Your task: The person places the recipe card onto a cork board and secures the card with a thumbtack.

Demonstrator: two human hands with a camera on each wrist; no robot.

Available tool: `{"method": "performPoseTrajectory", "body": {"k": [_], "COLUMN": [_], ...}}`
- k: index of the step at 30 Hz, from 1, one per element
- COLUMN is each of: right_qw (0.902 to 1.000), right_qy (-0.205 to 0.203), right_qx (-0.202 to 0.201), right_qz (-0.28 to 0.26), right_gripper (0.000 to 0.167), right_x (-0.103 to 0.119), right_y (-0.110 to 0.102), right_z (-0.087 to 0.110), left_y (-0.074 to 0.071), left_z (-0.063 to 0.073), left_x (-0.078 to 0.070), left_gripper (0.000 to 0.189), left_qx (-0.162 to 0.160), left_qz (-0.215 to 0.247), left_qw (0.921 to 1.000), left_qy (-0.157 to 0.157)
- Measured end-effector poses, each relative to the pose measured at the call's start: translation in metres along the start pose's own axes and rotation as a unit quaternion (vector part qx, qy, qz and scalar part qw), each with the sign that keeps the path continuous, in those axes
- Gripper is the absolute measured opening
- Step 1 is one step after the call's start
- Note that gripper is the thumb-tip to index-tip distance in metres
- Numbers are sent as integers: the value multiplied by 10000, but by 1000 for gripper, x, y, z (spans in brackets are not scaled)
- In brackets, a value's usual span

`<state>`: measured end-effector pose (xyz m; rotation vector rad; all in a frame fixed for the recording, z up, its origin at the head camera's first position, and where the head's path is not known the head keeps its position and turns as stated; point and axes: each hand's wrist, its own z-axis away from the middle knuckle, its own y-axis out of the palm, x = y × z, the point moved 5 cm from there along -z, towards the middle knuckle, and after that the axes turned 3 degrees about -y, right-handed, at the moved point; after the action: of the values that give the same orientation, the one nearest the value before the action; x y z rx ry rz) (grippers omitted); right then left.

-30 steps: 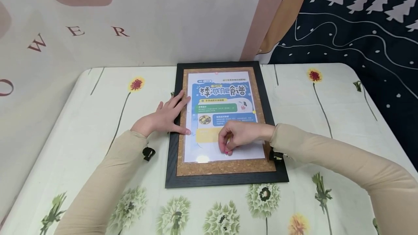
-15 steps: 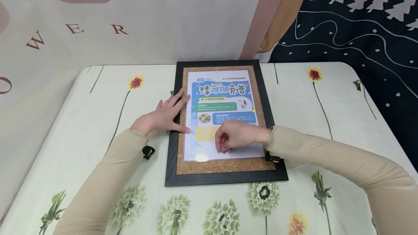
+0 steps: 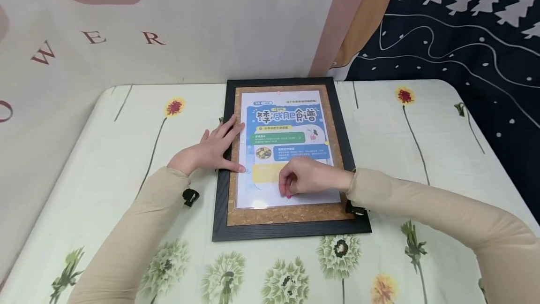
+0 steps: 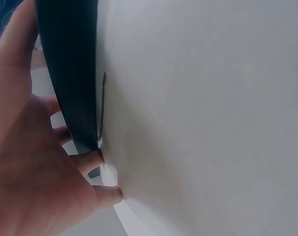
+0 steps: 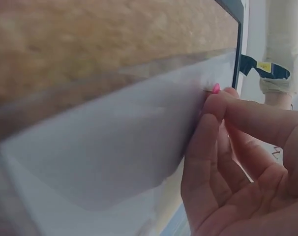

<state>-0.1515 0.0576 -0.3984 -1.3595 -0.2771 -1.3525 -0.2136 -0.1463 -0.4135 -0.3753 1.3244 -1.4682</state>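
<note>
A black-framed cork board [image 3: 287, 216] lies on the table with a laminated blue-and-white poster [image 3: 284, 115] over it. Low on the poster, my right hand [image 3: 312, 176] pinches a pink push pin [image 5: 216, 88] between thumb and fingertips. The pin's pink head shows past the fingertips in the right wrist view, close against the poster; its point is hidden. My left hand [image 3: 211, 151] lies with spread fingers across the left side of the black frame [image 4: 73, 64], its thumb reaching the poster's left edge.
A small yellow pin head [image 3: 326, 143] shows at the poster's right edge and a pink one [image 3: 279, 93] at its top. The flower-print tablecloth [image 3: 168, 224] surrounds the board. A pale printed wall hanging [image 3: 202, 27] rises right behind the board.
My right hand has shifted slightly left along the lower poster, with the pink push pin still pinched. The left hand keeps its place on the frame.
</note>
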Motion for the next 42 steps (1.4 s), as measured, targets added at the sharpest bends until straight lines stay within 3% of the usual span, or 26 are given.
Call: {"method": "performPoseTrajectory", "body": {"k": [8,27,35,42], "right_qw": [9987,9958,9940,9911], "right_qy": [-413,-759,-831,-425], "right_qx": [-121,-332,-649,-858], "right_qz": [-288,-387,289,926], "right_gripper": [19,15,18,24], "right_x": [-5,-10,-6,-11], "right_y": [0,3,2,0], "right_z": [1,4,7,9], "left_y": [0,1,1,2], "left_z": [0,-1,-2,-1], "left_x": [1,0,0,-1], "left_gripper": [114,114,114,114], "left_qx": [31,-37,-75,-66], "left_qz": [79,63,51,133], "left_qw": [10000,10000,9999,9998], "left_qy": [-5,34,50,92]}}
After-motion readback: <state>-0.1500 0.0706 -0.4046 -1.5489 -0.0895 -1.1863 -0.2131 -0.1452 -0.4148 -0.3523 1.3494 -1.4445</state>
